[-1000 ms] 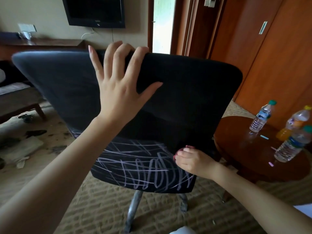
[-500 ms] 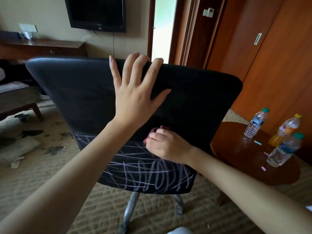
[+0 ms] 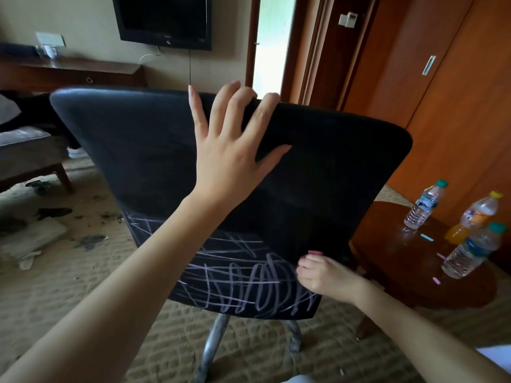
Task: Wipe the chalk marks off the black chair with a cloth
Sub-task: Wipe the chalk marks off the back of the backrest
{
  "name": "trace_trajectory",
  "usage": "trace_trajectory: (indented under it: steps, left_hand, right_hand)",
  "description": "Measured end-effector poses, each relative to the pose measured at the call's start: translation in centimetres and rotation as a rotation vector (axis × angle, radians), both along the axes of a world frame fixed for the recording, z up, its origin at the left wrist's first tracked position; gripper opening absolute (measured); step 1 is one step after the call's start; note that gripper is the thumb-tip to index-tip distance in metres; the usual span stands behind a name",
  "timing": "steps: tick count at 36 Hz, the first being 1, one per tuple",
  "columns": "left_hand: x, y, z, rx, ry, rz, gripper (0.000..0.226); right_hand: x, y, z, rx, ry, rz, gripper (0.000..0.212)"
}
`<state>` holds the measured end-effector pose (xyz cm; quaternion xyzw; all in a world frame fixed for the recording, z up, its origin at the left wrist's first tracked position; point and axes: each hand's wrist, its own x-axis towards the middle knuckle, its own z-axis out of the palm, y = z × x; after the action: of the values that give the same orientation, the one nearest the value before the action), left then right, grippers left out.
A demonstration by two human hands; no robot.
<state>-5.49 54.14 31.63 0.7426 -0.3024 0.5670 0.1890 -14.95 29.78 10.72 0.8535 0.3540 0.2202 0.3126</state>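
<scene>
— Left hand point(image 3: 232, 156) first: what is it doing?
— It grips the top edge of the black chair point(image 3: 132, 139). Three fingers hook over the rim, the little finger stands straight, and the thumb is spread on the fabric.
— And the right hand point(image 3: 323, 277)?
— Its fingers are curled against the lower right of the backrest. A small pink bit point(image 3: 315, 253) shows above the knuckles. I cannot tell whether that is a cloth, or whether the hand holds anything.
— Where is the chair, and how does it lie?
— It is mid-frame with its backrest facing the camera. The backrest is a broad matte panel with rounded corners. Its long axis runs left to right, and its top edge slopes down to the right.
— How does it look?
— Pale lilac chalk marks point(image 3: 243, 283), loops and crossed lines, cover the lower band. The upper part is plain black.
— Anything around it?
— Dull metal legs point(image 3: 213, 346) stand on ribbed tan carpet point(image 3: 83, 299). A round glossy wooden table point(image 3: 392, 252) is just beside the chair.
</scene>
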Motion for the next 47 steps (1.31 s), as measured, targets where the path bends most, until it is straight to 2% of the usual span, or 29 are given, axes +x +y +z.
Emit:
trace_trajectory:
  steps: [3, 10, 13, 16, 23, 30, 34, 39, 41, 47]
  left_hand:
    - [-0.1, 0.1, -0.1, 0.002, 0.004, -0.001, 0.052]
    - [0.6, 2.1, 0.5, 0.057, 0.019, -0.083, 0.058]
    - [1.9, 4.8, 0.7, -0.046, 0.119, -0.081, 0.064]
    - [2.6, 6.6, 0.6, -0.082, 0.175, -0.085, 0.061]
    - [3.4, 6.4, 0.4, -0.083, 0.139, -0.091, 0.056]
    - [3.7, 6.1, 0.2, -0.112, 0.122, -0.107, 0.055]
    - [3.5, 6.2, 0.1, -0.118, 0.131, -0.102, 0.055]
    - [3.2, 6.4, 0.2, -0.115, 0.150, -0.095, 0.056]
    - [3.1, 6.5, 0.2, -0.113, 0.151, -0.094, 0.056]
    - [3.4, 6.9, 0.3, -0.077, 0.155, -0.108, 0.056]
  right_hand:
    - [-1.1, -0.3, 0.3, -0.026, 0.015, 0.013, 0.013]
    - [2.2, 8.1, 7.9, 0.173, -0.153, 0.310, 0.016]
    - [5.1, 10.6, 9.3, 0.183, -0.199, 0.338, 0.014]
    - [7.2, 11.8, 9.0, 0.191, -0.233, 0.294, 0.016]
    - [6.3, 9.5, 5.5, 0.256, -0.218, 0.171, 0.018]
    - [2.1, 3.3, -1.0, 0.052, -0.019, -0.048, 0.018]
    - [1.2, 3.2, -0.9, -0.057, 0.063, -0.097, 0.020]
    - [3.7, 9.8, 4.9, 0.195, -0.088, 0.232, 0.018]
    - [5.6, 13.0, 7.2, 0.262, -0.152, 0.301, 0.017]
    - [9.3, 15.0, 7.4, 0.321, -0.180, 0.207, 0.024]
